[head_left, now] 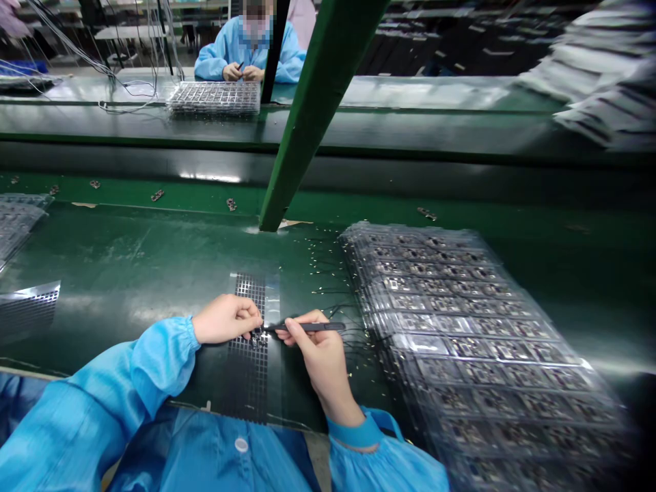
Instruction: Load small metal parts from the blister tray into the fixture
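Working at a green bench, I steady a dark gridded strip with my left hand while my right hand brings black tweezers in from the side. My right fingers are closed tight round the tweezers' shaft, pen-style. My left fingers are curled, tips down on the strip; whether they pinch anything I cannot tell. The tweezer tips meet a small dark part on the strip, just beside my left fingertips, near the bench's front edge.

By the look of it, this is the picking step, one part being lifted or seated in the grid. The next move calls for a steady tip and the strip held flat.

Counted: one pair of tweezers, one strip under my hands, and one stack of clear trays to my right, its layers too blurred to number. At least five loose parts lie on the far ledge. Across the line, one person in blue sits behind one tray.
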Tool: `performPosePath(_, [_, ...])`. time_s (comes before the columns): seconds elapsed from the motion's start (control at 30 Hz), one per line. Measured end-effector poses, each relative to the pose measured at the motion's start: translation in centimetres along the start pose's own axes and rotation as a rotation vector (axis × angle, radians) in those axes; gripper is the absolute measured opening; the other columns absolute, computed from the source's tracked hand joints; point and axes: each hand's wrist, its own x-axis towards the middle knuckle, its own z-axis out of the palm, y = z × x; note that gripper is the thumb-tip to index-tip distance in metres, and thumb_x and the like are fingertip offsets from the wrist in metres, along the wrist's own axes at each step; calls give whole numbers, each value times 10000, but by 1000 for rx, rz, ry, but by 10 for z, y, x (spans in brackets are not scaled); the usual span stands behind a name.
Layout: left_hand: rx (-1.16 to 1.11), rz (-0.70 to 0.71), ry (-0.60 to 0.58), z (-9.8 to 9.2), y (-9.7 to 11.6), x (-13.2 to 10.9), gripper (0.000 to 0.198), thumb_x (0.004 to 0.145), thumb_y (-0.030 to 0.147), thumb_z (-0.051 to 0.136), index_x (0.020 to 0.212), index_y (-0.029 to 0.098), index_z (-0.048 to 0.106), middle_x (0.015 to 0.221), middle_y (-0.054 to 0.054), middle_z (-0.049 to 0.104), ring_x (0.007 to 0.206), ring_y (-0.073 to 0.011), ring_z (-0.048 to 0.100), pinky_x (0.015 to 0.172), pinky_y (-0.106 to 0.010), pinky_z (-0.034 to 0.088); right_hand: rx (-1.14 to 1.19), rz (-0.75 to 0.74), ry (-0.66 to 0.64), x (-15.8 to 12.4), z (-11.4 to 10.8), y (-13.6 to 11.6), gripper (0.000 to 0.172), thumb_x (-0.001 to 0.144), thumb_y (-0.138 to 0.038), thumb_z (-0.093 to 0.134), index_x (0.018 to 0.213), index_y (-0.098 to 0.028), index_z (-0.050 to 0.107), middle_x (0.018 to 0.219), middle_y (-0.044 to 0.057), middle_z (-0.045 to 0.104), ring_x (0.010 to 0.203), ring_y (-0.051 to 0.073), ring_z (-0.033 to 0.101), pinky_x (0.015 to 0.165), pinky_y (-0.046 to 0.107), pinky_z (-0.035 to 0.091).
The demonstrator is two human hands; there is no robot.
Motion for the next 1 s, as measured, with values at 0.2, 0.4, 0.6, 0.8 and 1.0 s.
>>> performPosePath(0.2, [-1,0,2,0,1,-1,154,796,283,563,722,148,571,550,35,591,561,-122,632,550,-194,445,-13,-8,1,0,0,1,348,680,-490,736,692,-190,558,604,20,670,553,165,645,543,274,535])
performPosePath(0.4, [1,1,0,0,2,-1,144,802,263,552,720,145,567,549,37,583,549,-114,623,548,-188,443,-17,-12,5,0,0,2,346,684,-484,734,694,-187,557,607,25,673,553,166,646,541,273,536])
performPosePath(0.6, [-1,-2,4,0,2,-1,164,794,294,569,729,145,575,559,30,599,550,-118,624,548,-193,447,-14,-2,13,0,0,1,354,677,-492,738,698,-194,547,609,24,676,550,174,649,544,290,543])
performPosePath(0.8, [-5,-12,0,-1,2,-1,182,773,325,602,727,150,581,535,28,611,549,-126,623,561,-203,444,-10,0,13,0,0,3,347,681,-489,735,703,-198,547,612,22,673,576,180,661,546,281,541])
performPosePath(1.0, [33,11,31,1,1,-1,153,778,286,580,720,144,584,531,23,600,535,-122,608,545,-200,429,-20,-6,14,-2,1,3,343,690,-486,729,704,-197,545,612,25,672,581,176,660,547,271,536])
